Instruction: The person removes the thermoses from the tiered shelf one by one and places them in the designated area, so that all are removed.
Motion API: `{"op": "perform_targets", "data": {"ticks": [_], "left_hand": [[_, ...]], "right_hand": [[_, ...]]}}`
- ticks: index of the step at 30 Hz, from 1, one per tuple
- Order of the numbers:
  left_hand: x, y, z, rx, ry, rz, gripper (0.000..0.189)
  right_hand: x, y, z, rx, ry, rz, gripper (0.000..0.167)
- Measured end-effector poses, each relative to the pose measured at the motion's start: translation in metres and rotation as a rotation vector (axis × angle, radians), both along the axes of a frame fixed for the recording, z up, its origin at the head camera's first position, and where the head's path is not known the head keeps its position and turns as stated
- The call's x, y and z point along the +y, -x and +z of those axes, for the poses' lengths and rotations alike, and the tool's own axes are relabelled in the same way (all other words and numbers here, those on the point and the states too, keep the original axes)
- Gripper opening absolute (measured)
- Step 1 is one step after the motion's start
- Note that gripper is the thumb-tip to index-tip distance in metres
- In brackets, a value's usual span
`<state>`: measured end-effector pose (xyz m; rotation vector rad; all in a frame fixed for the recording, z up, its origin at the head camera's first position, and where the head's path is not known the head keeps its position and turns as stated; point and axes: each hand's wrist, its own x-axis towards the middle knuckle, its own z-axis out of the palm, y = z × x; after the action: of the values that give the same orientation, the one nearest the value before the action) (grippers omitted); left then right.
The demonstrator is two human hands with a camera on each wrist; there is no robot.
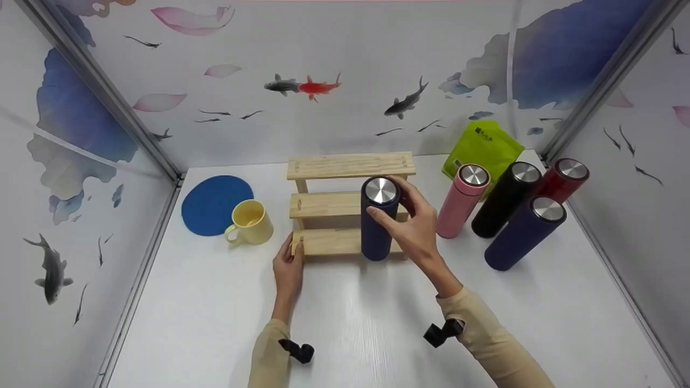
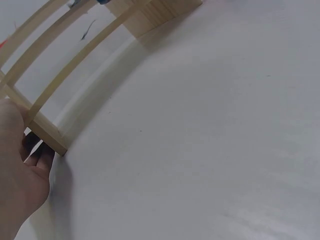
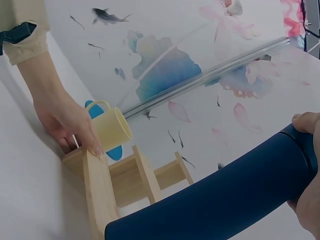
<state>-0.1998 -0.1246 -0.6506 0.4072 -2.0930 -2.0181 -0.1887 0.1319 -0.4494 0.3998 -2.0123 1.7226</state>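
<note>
In the head view my right hand (image 1: 414, 226) grips a dark blue thermos flask (image 1: 375, 231) near its silver lid, thumb on one side and fingers on the other. The flask stands roughly upright in front of a three-tier wooden rack (image 1: 329, 242); whether it touches the rack cannot be told. My left hand (image 1: 288, 268) holds the left end of the rack's lowest board, thumb on top. The left wrist view shows that hand (image 2: 25, 170) at the rack's end piece (image 2: 47, 135). In the right wrist view the flask (image 3: 215, 195) slants across the front.
Right of the rack stand a pink flask (image 1: 461, 207), a black flask (image 1: 501, 205), a red flask (image 1: 563, 180) and another dark blue flask (image 1: 520, 237). A green pouch (image 1: 485, 145) lies behind them. At left are a yellow mug (image 1: 254, 223) and a blue round mat (image 1: 207, 207).
</note>
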Motion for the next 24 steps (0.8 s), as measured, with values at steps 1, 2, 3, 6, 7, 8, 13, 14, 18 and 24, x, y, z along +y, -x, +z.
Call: {"op": "perform_targets", "data": {"ticks": [1, 2, 3, 6, 7, 8, 13, 14, 18, 24], "left_hand": [[0.000, 0.000, 0.000, -0.007, -0.009, 0.001, 0.051], [0.000, 0.000, 0.000, -0.013, -0.008, 0.000, 0.052], [0.000, 0.001, 0.000, -0.015, -0.013, -0.003, 0.052], [0.000, 0.001, 0.000, -0.016, -0.020, -0.013, 0.052], [0.000, 0.001, 0.000, -0.019, -0.020, -0.011, 0.052], [0.000, 0.001, 0.000, -0.022, -0.018, -0.009, 0.052], [0.000, 0.001, 0.000, -0.001, -0.006, 0.002, 0.051], [0.000, 0.001, 0.000, 0.007, -0.006, 0.002, 0.050], [0.000, 0.002, -0.001, 0.029, 0.012, 0.003, 0.049], [-0.002, 0.003, -0.006, 0.066, 0.028, 0.009, 0.047]], "right_hand": [[0.002, -0.003, 0.003, 0.003, -0.005, -0.006, 0.065], [0.003, -0.006, 0.007, 0.006, -0.008, -0.013, 0.064], [0.005, -0.009, 0.011, 0.011, -0.007, -0.018, 0.064], [0.010, -0.018, 0.019, 0.025, 0.012, -0.035, 0.061], [0.012, -0.019, 0.020, 0.028, 0.019, -0.041, 0.061], [0.015, -0.019, 0.018, 0.026, 0.028, -0.049, 0.061], [0.034, -0.011, -0.004, -0.002, 0.060, -0.094, 0.064], [0.038, -0.009, -0.009, -0.010, 0.066, -0.101, 0.064], [0.051, -0.009, -0.018, -0.040, 0.062, -0.131, 0.064], [0.067, -0.014, -0.024, -0.067, 0.038, -0.181, 0.063]]}}
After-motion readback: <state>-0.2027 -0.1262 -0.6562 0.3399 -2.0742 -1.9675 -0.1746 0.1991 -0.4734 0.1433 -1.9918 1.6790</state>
